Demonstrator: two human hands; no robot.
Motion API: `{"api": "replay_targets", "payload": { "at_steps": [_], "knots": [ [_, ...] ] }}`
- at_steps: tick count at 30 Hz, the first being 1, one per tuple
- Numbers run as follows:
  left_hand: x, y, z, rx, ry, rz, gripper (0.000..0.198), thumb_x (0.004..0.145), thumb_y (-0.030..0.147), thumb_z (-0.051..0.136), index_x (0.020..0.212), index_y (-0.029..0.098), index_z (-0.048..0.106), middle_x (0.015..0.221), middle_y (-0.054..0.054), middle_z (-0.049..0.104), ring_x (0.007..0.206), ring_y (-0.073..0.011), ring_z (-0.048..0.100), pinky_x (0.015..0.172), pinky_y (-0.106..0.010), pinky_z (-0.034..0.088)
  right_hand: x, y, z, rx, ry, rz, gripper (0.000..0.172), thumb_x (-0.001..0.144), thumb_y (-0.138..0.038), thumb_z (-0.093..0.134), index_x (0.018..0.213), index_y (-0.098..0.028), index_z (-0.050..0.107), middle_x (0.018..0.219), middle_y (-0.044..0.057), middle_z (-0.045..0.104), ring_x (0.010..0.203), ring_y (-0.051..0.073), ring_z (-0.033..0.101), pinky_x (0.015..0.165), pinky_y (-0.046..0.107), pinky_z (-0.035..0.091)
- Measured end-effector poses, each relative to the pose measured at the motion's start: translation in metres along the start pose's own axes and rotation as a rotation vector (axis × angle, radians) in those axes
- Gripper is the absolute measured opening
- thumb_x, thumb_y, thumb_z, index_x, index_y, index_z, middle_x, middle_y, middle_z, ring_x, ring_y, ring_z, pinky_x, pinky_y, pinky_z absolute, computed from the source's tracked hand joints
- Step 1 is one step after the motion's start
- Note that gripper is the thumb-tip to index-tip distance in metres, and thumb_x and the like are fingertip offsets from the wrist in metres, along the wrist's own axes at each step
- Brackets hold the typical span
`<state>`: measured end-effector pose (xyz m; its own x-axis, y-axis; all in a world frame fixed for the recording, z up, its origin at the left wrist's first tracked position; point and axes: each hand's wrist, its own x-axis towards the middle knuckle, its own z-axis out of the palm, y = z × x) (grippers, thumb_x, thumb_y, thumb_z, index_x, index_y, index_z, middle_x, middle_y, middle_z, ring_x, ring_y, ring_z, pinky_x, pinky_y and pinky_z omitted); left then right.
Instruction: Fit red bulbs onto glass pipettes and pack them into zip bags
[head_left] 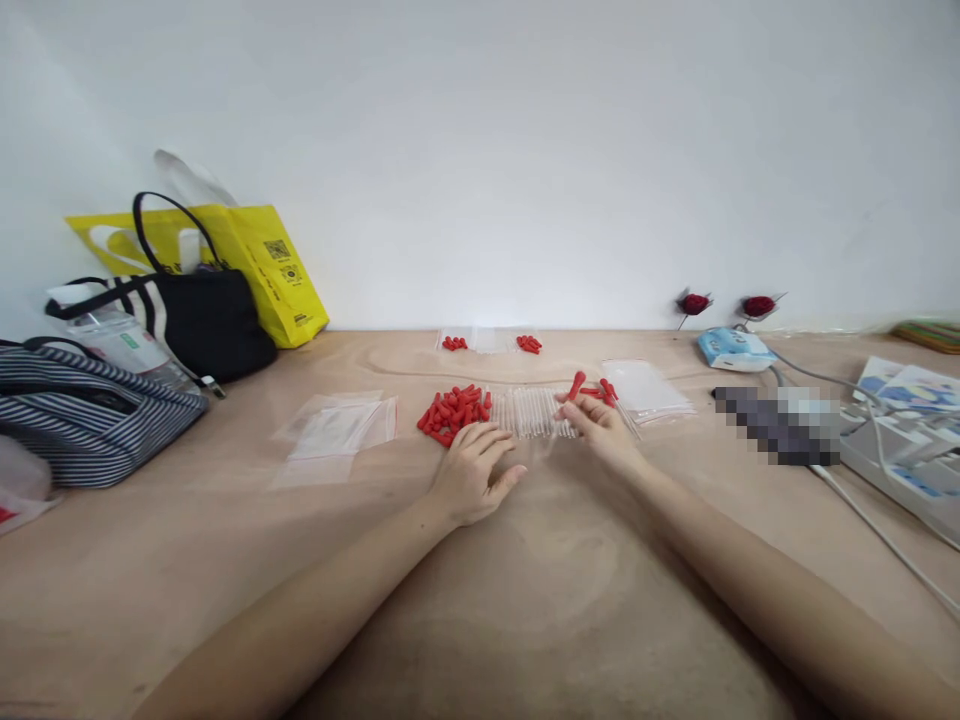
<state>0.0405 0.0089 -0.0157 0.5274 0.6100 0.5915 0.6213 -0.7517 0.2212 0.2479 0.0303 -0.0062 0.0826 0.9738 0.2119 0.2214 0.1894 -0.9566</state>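
My right hand has its fingers pinched on a red dropper bulb, which stands up tilted from the fingertips. Whether a tube is fitted to it is hidden. Just behind that hand lie a few more red bulbs. My left hand rests on the table with its fingers apart, holding nothing visible. Its fingertips are beside a heap of red bulbs. Between the hands, a row of thin clear tubes lies side by side, pointing away from me.
Clear plastic bags lie at left, and another stack at right. By the wall, bags lie with red bulbs on them. Farther left stand a striped bag, a black bag and a yellow bag. Right are wipes and cables.
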Motion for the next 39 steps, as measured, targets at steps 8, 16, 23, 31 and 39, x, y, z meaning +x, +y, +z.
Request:
{"api": "replay_targets", "payload": {
  "at_steps": [8, 16, 23, 31, 39],
  "knots": [
    [0.0, -0.003, 0.0, 0.166, -0.025, -0.116, 0.014, 0.073, 0.03, 0.058, 0.082, 0.021, 0.064, 0.108, -0.006, 0.06, 0.11, -0.024, 0.046, 0.1, -0.047, 0.024, 0.044, 0.019, -0.072, -0.9, 0.364, 0.191, 0.034, 0.068, -0.041, 0.053, 0.092, -0.018, 0.061, 0.077, 0.007, 0.066, 0.083, 0.028, 0.057, 0.081, 0.044, 0.032],
    [0.0, -0.003, 0.0, 0.174, -0.051, -0.127, 0.012, 0.073, 0.03, 0.059, 0.078, 0.021, 0.065, 0.107, -0.005, 0.06, 0.109, -0.0235, 0.046, 0.1, -0.047, 0.025, 0.046, 0.032, -0.075, -1.12, 0.291, 0.286, 0.028, 0.073, -0.044, 0.048, 0.077, -0.021, 0.063, 0.069, 0.008, 0.064, 0.076, 0.026, 0.058, 0.079, 0.042, 0.03],
    [0.0, -0.003, 0.0, 0.169, -0.051, -0.132, 0.012, 0.073, 0.03, 0.059, 0.076, 0.02, 0.065, 0.107, -0.005, 0.06, 0.109, -0.0238, 0.046, 0.099, -0.047, 0.025, 0.045, 0.032, -0.075, -1.183, 0.249, 0.219, 0.031, 0.076, -0.043, 0.044, 0.081, -0.021, 0.065, 0.082, 0.009, 0.065, 0.084, 0.026, 0.055, 0.079, 0.041, 0.028],
    [-0.001, -0.003, 0.0, 0.178, -0.038, -0.126, 0.011, 0.073, 0.029, 0.058, 0.076, 0.021, 0.064, 0.107, -0.005, 0.059, 0.109, -0.0242, 0.045, 0.099, -0.048, 0.024, 0.038, 0.03, -0.072, -1.317, 0.077, 0.007, 0.028, 0.077, -0.035, 0.044, 0.09, -0.026, 0.067, 0.097, 0.007, 0.063, 0.092, 0.026, 0.048, 0.077, 0.041, 0.027],
    [0.002, -0.006, -0.004, 0.248, 0.002, -0.215, 0.01, 0.069, 0.028, 0.06, 0.077, 0.021, 0.061, 0.096, -0.005, 0.059, 0.096, -0.024, 0.049, 0.086, -0.043, 0.034, 0.036, 0.035, -0.069, -1.382, 0.049, -0.138, 0.024, 0.076, -0.023, 0.044, 0.081, -0.024, 0.067, 0.089, 0.008, 0.065, 0.087, 0.024, 0.047, 0.073, 0.039, 0.024]
  ]
}}
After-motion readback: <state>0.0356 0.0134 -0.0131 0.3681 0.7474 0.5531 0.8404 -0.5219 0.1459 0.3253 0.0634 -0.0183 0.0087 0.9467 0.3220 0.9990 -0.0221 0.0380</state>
